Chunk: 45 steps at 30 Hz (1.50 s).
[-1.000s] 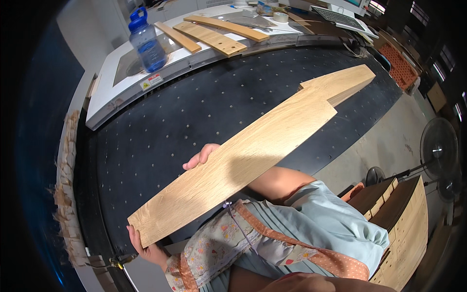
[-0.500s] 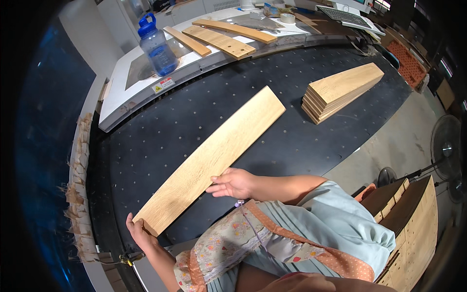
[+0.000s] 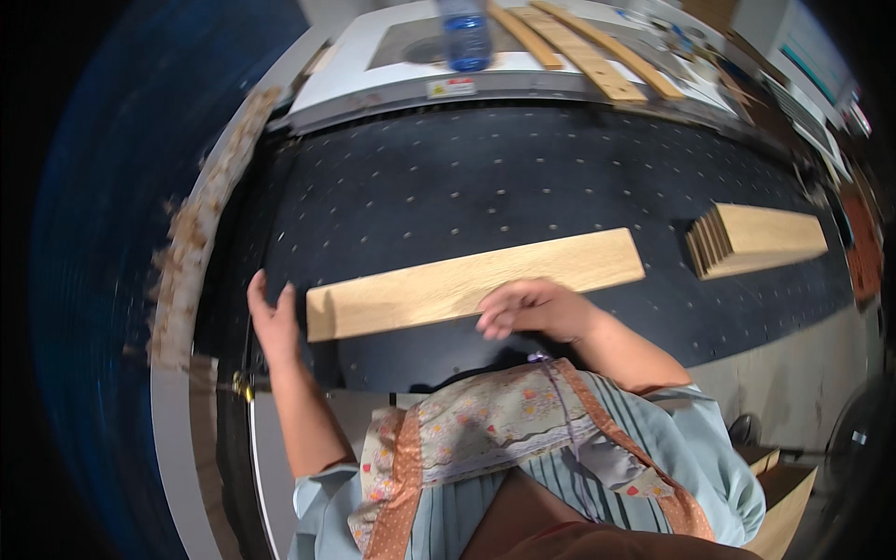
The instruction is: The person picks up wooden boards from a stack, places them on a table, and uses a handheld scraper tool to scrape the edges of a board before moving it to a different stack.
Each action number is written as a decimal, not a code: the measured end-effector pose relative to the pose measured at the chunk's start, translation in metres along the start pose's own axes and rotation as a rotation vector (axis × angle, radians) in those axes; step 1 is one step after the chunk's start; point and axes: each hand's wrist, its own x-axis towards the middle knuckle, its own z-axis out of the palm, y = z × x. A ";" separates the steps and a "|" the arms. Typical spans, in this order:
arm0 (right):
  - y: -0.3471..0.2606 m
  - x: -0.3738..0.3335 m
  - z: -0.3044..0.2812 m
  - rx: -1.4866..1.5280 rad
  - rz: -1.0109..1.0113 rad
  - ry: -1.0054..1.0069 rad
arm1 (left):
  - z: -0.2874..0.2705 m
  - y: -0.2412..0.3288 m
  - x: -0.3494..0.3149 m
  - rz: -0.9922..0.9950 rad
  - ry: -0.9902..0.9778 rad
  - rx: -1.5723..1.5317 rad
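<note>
A long pale wooden board [image 3: 401, 291] lies on the black perforated table in front of me. Just beyond its left end, my left hand [image 3: 274, 322] is raised with thumb and fingers apart, holding nothing. My right hand [image 3: 534, 310] hovers at the board's near edge, right of its middle, slightly blurred. Its fingers are spread and loosely bent, and they hide a small part of the board; I see nothing held in them. To the right stands a stack of similar boards [image 3: 770, 233], their ends showing in layers.
A white ledge [image 3: 345, 89] runs along the far side of the black table [image 3: 392, 177]. On it are a blue water bottle [image 3: 465, 42] and several wooden strips [image 3: 581, 51]. A ragged, fibre-covered edge [image 3: 201, 238] borders the left. A keyboard [image 3: 803, 117] sits at far right.
Both hands have let go of the board, which now rests on the table. My left hand has come away from its end. The view has turned, so the board appears more level.
</note>
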 end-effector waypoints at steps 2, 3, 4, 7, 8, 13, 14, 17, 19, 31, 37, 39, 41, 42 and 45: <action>-0.006 0.004 -0.008 -0.601 -0.199 0.200 | 0.001 0.008 -0.023 0.080 0.025 0.200; -0.018 0.006 -0.009 -1.095 -0.349 0.234 | 0.003 0.009 -0.033 0.113 0.010 0.317; -0.023 0.008 -0.004 -1.301 -0.244 0.266 | 0.003 0.004 -0.046 0.176 0.037 0.421; -0.006 0.008 -0.001 -1.610 -0.009 0.238 | 0.001 -0.027 -0.077 0.226 0.065 0.647; 0.002 0.009 -0.004 -1.662 0.059 0.216 | 0.002 -0.035 -0.085 0.157 0.065 0.659; 0.009 0.016 -0.013 -1.686 0.069 0.231 | 0.003 -0.036 -0.094 0.163 0.092 0.621; 0.007 0.017 -0.012 -1.676 0.082 0.228 | 0.004 -0.035 -0.094 0.110 0.078 0.620; 0.005 0.019 -0.013 -1.648 0.093 0.244 | 0.005 -0.035 -0.096 0.052 0.075 0.600; 0.004 0.019 -0.013 -1.639 0.103 0.264 | 0.004 -0.033 -0.094 0.027 0.067 0.589; 0.003 0.020 -0.016 -1.623 0.193 0.268 | 0.006 -0.034 -0.094 0.030 0.068 0.607; 0.006 0.021 -0.027 -1.616 0.118 0.255 | 0.006 -0.032 -0.094 0.039 0.049 0.642; 0.006 0.021 -0.029 -1.609 0.090 0.251 | 0.006 -0.030 -0.093 0.027 0.050 0.638; 0.007 0.020 -0.031 -1.608 0.066 0.244 | 0.006 -0.029 -0.093 0.032 0.048 0.646; 0.007 0.020 -0.031 -1.607 0.053 0.240 | 0.006 -0.029 -0.093 0.044 0.057 0.649; 0.005 0.021 -0.031 -1.601 0.091 0.200 | 0.006 -0.028 -0.093 0.017 0.040 0.629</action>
